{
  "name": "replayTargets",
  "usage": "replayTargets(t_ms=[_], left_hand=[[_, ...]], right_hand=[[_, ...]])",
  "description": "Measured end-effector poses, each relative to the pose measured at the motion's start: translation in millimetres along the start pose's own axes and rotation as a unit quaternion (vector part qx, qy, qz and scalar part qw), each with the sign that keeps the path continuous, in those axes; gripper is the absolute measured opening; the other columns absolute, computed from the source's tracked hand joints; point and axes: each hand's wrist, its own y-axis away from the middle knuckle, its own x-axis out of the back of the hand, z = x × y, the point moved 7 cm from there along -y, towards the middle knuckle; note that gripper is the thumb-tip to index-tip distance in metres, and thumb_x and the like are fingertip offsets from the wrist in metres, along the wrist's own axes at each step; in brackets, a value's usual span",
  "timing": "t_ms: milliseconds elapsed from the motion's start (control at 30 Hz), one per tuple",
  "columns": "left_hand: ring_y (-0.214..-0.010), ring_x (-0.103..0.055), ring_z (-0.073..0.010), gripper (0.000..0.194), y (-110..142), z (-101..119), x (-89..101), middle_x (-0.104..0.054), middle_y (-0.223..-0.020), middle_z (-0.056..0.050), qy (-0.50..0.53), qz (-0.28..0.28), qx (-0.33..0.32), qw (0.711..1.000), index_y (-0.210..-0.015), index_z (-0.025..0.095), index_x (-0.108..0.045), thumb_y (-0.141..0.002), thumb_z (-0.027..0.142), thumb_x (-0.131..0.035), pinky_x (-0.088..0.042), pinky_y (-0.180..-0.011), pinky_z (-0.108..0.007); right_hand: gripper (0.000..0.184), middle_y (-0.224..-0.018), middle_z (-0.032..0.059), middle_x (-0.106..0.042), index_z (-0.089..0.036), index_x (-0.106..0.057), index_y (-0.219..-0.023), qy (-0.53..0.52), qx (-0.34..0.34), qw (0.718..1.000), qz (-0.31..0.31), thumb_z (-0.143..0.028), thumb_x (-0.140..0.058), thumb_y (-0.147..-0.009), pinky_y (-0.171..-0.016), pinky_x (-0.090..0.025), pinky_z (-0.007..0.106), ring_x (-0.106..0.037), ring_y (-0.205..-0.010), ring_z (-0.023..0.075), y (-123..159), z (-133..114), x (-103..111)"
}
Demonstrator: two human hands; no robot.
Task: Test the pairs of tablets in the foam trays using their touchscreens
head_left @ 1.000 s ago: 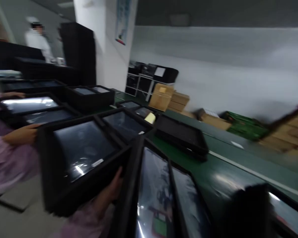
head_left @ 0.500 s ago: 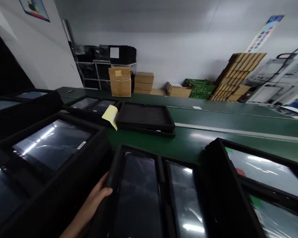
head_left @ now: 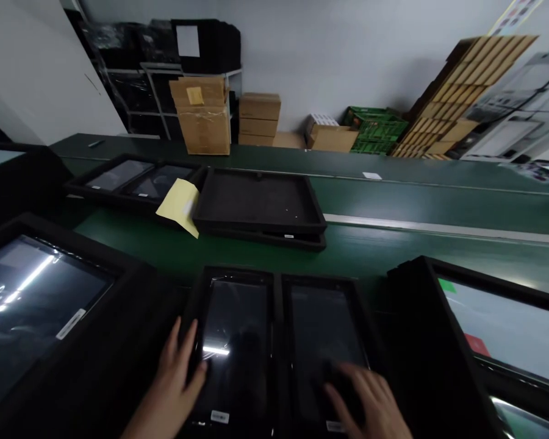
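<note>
The left hand [head_left: 176, 381] lies open, fingers spread, on the left screen [head_left: 235, 329] in a black tray [head_left: 278, 341] near the tabletop's edge; the right hand [head_left: 363, 396] rests open on the right screen [head_left: 324, 323] (neither hand grips anything). Farther away on the green tabletop [head_left: 165, 235], a yellow sheet [head_left: 178, 204] touches another black tray [head_left: 256, 201].

Bare left hand [head_left: 174, 384] narrowing into a slim wrist, long slender fingers [head_left: 185, 341] tapering to rounded tips, bare right hand [head_left: 368, 399] blurring slightly at the edges, forearms [head_left: 141, 424] running past the lower frame edge
</note>
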Motion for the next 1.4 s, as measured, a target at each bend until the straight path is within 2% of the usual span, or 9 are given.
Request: replayTargets(t_ms=[67, 133, 200, 300, 567, 733, 933, 1233, 1400], left_hand=[[-0.153, -0.012, -0.0381, 0.066, 1.1, 37.9, -24.4, -0.02, -0.166, -0.019, -0.115, 0.001, -0.094, 0.989, -0.151, 0.011, -0.043, -0.094, 0.045, -0.044, -0.022, -0.118, -0.066], [-0.152, -0.013, -0.0403, 0.069, -5.6, 76.7, -57.7, -0.019, -0.164, -0.023, -0.193, -0.05, -0.151, 0.968, -0.151, 0.005, -0.041, -0.092, 0.04, -0.049, -0.022, -0.119, -0.065], [-0.151, -0.017, -0.0427, 0.079, -16.7, 107.8, -86.0, -0.022, -0.162, -0.027, -0.243, -0.095, -0.178, 0.949, -0.15, 0.0, -0.039, -0.085, 0.039, -0.059, -0.025, -0.118, -0.063], [-0.151, -0.012, -0.0437, 0.086, -31.6, 131.1, -103.3, -0.017, -0.163, -0.028, -0.257, -0.074, -0.179, 0.947, -0.152, -0.002, -0.033, -0.078, 0.03, -0.063, -0.018, -0.12, -0.066], [-0.152, -0.008, -0.045, 0.087, -37.1, 120.0, -87.9, -0.013, -0.164, -0.03, -0.273, -0.006, -0.178, 0.945, -0.151, -0.003, -0.034, -0.075, 0.028, -0.063, -0.015, -0.118, -0.069], [-0.152, -0.011, -0.0444, 0.085, -69.2, 133.5, -83.7, -0.017, -0.163, -0.031, -0.282, -0.002, -0.202, 0.938, -0.15, -0.003, -0.034, -0.077, 0.03, -0.063, -0.011, -0.12, -0.067], [-0.15, -0.024, -0.0425, 0.084, -110.7, 148.4, -95.8, -0.034, -0.158, -0.029, -0.268, -0.019, -0.252, 0.93, -0.151, 0.001, -0.036, -0.076, 0.027, -0.063, -0.021, -0.121, -0.061], [-0.147, -0.029, -0.0428, 0.077, -115.5, 149.3, -103.1, -0.042, -0.152, -0.026, -0.227, -0.025, -0.266, 0.936, -0.15, 0.003, -0.038, -0.077, 0.022, -0.057, -0.017, -0.12, -0.066], [-0.145, -0.034, -0.0384, 0.077, -110.7, 151.5, -103.1, -0.046, -0.151, -0.021, -0.233, -0.036, -0.245, 0.94, -0.15, 0.006, -0.039, -0.076, 0.023, -0.056, -0.017, -0.122, -0.063]], right_hand=[[0.059, -0.117, 0.0177, -0.068, -0.014, -0.06, -0.127, 0.07, -0.109, 0.99, 0.059, -0.06, -0.045, -0.094, -0.084, -0.056, 0.048, -0.065, -0.104, 0.0353, -22.5, 25.3, 9.8], [0.075, -0.123, 0.0223, -0.065, -0.007, -0.053, -0.138, 0.099, -0.169, 0.98, 0.045, -0.064, -0.04, -0.091, -0.088, -0.053, 0.055, -0.062, -0.11, 0.0413, -36.6, 35.8, 7.1], [0.081, -0.125, 0.0232, -0.065, -0.005, -0.052, -0.14, 0.084, -0.207, 0.975, 0.025, -0.066, -0.039, -0.089, -0.092, -0.051, 0.057, -0.06, -0.114, 0.0428, -42.3, 38.8, 2.5], [0.079, -0.123, 0.0211, -0.067, -0.009, -0.057, -0.136, -0.002, -0.252, 0.967, 0.039, -0.068, -0.041, -0.086, -0.091, -0.052, 0.054, -0.061, -0.115, 0.0402, -37.9, 42.6, 4.0], [0.063, -0.12, 0.0082, -0.071, -0.025, -0.059, -0.139, -0.101, -0.229, 0.968, -0.01, -0.057, -0.05, -0.085, -0.091, -0.055, 0.045, -0.066, -0.111, 0.0295, -38.4, 53.4, 23.2], [0.057, -0.136, 0.0175, -0.06, -0.018, -0.075, -0.109, 0.003, -0.236, 0.97, 0.058, -0.061, -0.054, -0.079, -0.102, -0.042, 0.065, -0.039, -0.137, 0.0464, -82.4, 73.0, 24.2], [0.067, -0.154, 0.0202, -0.04, -0.013, -0.071, -0.121, 0.011, -0.255, 0.964, 0.077, -0.063, -0.048, -0.083, -0.103, -0.039, 0.068, -0.021, -0.146, 0.0485, -101.9, 83.6, -1.8], [0.085, -0.154, 0.0173, -0.043, -0.015, -0.074, -0.113, 0.008, -0.201, 0.975, 0.091, -0.085, -0.036, -0.083, -0.111, -0.034, 0.066, -0.031, -0.144, 0.0455, -96.1, 81.4, 9.3], [0.079, -0.153, 0.0149, -0.045, -0.019, -0.072, -0.112, -0.009, -0.179, 0.982, 0.066, -0.084, -0.039, -0.082, -0.113, -0.027, 0.072, -0.033, -0.143, 0.0489, -85.6, 92.5, 0.8]])
